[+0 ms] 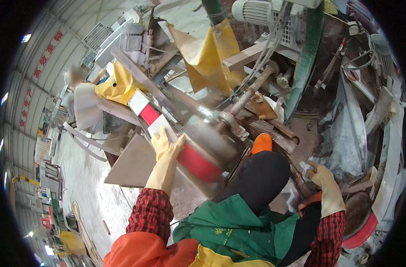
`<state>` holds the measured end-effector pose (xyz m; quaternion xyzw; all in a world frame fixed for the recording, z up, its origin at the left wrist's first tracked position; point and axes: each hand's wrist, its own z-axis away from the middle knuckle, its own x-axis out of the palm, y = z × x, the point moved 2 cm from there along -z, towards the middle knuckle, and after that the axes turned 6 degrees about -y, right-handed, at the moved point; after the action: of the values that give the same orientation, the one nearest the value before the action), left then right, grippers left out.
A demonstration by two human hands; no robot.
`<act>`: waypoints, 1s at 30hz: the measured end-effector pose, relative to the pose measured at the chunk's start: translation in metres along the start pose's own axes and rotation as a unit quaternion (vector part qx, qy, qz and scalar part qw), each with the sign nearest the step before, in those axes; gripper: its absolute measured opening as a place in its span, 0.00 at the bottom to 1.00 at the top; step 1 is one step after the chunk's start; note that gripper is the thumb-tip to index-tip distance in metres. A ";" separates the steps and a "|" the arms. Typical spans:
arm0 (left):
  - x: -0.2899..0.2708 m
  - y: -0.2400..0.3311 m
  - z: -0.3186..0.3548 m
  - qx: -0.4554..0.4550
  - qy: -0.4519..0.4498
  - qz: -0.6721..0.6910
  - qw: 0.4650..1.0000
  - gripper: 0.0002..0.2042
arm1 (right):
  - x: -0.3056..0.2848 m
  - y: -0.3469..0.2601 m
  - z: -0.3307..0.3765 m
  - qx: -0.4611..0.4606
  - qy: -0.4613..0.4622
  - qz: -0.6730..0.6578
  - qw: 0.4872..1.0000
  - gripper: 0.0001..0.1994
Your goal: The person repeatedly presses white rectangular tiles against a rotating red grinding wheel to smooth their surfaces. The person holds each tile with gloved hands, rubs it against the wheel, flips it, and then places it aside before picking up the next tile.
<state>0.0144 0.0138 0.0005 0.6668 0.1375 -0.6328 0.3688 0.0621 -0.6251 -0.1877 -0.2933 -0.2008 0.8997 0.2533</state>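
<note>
My left hand (166, 149), in a cream rubber glove, lies with its fingers apart on a pale flat piece (160, 126). The piece is in line with a red band (199, 165) and beside a grey wheel (209, 144) smeared by motion. A metal shaft (252, 91) runs from the wheel's hub toward the far side. My right hand (325, 182), gloved alike, hovers to the right of my dark-trousered knee. Its forefinger is stretched out, and nothing shows in it. A green apron (234, 224) covers my lap.
A brown board (134, 162) leans left of the wheel. Yellow sheets (207, 53) hang beyond it. A pale motor (252, 12) and a green post (307, 58) stand at the far side. A red-rimmed disc (358, 227) sits at the lower right. Another person (69, 98) is at the far left.
</note>
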 end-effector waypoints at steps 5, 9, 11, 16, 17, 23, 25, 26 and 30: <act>-0.015 0.017 -0.013 -0.007 0.002 0.019 1.000 0.48 | -0.004 -0.094 0.090 -0.008 0.113 0.149 0.982 0.28; -0.007 -0.025 -0.032 0.031 0.011 0.129 0.991 0.50 | -0.008 -0.087 0.102 0.001 0.151 0.174 0.973 0.28; -0.035 0.003 0.018 -0.011 -0.092 0.276 0.957 0.51 | -0.012 -0.071 0.108 0.010 0.133 0.186 0.973 0.29; -0.104 0.056 0.075 0.027 -0.198 0.361 0.911 0.50 | -0.020 -0.082 0.123 -0.106 0.173 0.108 0.973 0.27; -0.103 0.083 0.079 0.054 -0.217 0.374 0.900 0.50 | -0.021 -0.083 0.124 -0.143 0.192 0.082 0.967 0.27; -0.041 0.269 0.095 0.323 -0.382 0.238 0.833 0.49 | -0.023 -0.122 0.127 -0.286 0.104 -0.383 0.872 0.28; -0.007 0.330 0.103 0.499 -0.350 0.092 0.787 0.48 | -0.024 -0.146 0.138 -0.307 0.085 -0.547 0.774 0.32; 0.017 0.353 0.120 0.583 -0.307 0.086 0.748 0.48 | -0.024 -0.151 0.141 -0.325 0.066 -0.591 0.735 0.33; 0.080 0.432 0.223 0.722 -0.305 -0.013 0.621 0.47 | -0.031 -0.117 0.102 -0.391 0.274 -0.590 0.651 0.29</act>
<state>0.1423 -0.4552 0.0786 0.4858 -0.4749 -0.7006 -0.2184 0.0591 -0.5720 -0.0389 -0.4178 -0.5866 0.2770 0.6361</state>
